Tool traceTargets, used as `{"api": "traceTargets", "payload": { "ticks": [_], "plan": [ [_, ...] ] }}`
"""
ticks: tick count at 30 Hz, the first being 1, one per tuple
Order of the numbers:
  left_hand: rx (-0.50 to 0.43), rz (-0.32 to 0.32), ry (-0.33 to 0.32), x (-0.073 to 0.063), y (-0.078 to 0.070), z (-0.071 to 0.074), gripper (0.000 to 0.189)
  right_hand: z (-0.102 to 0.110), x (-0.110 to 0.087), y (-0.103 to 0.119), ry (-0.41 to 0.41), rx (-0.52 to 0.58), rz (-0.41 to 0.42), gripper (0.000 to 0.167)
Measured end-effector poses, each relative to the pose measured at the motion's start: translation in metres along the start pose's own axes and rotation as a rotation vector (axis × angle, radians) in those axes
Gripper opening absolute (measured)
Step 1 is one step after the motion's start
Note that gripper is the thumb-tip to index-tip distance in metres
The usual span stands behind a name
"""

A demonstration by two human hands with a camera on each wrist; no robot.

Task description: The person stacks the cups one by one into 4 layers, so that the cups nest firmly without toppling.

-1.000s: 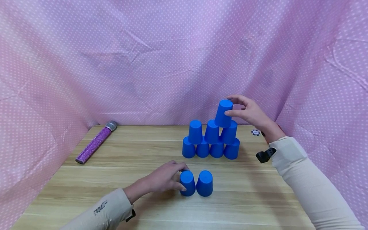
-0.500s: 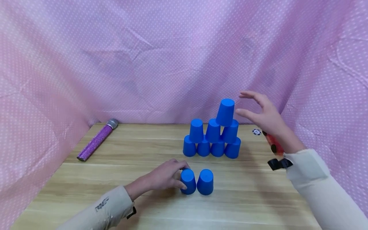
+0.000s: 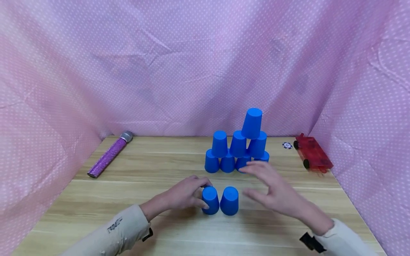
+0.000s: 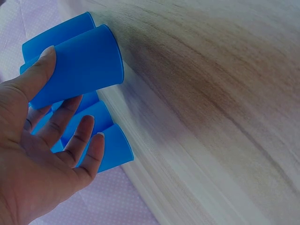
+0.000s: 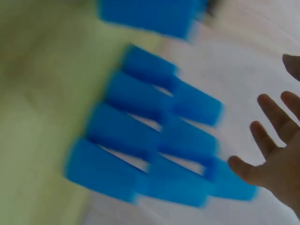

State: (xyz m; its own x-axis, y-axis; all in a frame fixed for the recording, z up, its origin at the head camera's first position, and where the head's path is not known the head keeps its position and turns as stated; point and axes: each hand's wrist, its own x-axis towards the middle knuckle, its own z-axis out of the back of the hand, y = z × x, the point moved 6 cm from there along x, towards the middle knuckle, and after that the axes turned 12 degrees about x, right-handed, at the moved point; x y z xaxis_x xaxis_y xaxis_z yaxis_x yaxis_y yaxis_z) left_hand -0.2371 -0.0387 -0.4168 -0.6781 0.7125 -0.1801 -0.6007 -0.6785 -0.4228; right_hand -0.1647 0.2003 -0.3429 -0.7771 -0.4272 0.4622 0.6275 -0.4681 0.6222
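Observation:
Two upside-down blue plastic cups stand side by side near the front. My left hand point(image 3: 183, 195) holds the left cup point(image 3: 210, 203) between thumb and fingers; the left wrist view shows the thumb lying along this cup point(image 4: 82, 68). Just right of the second cup point(image 3: 229, 202), my right hand point(image 3: 278, 192) hovers with spread fingers, touching nothing, slightly blurred. Behind them rises a stack of upturned blue cups: several in the bottom row point(image 3: 211, 161), three in the middle row point(image 3: 219, 145), and a single cup point(image 3: 252, 123) above the right pair. My right hand hides part of the bottom row.
A purple glittery microphone point(image 3: 109, 156) lies at the table's left side. On the right are a poker chip point(image 3: 287, 145) and a red toy car point(image 3: 312, 153). Pink dotted cloth point(image 3: 179, 78) encloses the wooden table point(image 3: 153, 156) at the back and sides.
My right hand has let go of the top cup, drawn back to the right, then come down toward the front cups. The left hand stays on its cup.

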Motion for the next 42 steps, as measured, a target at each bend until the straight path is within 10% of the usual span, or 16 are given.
{"api": "traceTargets", "payload": {
  "ticks": [9, 37, 42],
  "plan": [
    [0.026, 0.004, 0.003, 0.003, -0.001, -0.001, 0.048, -0.061, -0.015, -0.047, 0.215, 0.167, -0.299, 0.063],
    [-0.037, 0.028, -0.009, 0.000, 0.008, -0.007, 0.046, -0.073, -0.015, -0.056, 0.251, 0.220, -0.393, 0.055],
    [-0.030, 0.041, -0.057, -0.005, 0.006, 0.010, 0.054, -0.072, -0.015, -0.056, 0.235, 0.221, -0.391, 0.055]
  ]
}}
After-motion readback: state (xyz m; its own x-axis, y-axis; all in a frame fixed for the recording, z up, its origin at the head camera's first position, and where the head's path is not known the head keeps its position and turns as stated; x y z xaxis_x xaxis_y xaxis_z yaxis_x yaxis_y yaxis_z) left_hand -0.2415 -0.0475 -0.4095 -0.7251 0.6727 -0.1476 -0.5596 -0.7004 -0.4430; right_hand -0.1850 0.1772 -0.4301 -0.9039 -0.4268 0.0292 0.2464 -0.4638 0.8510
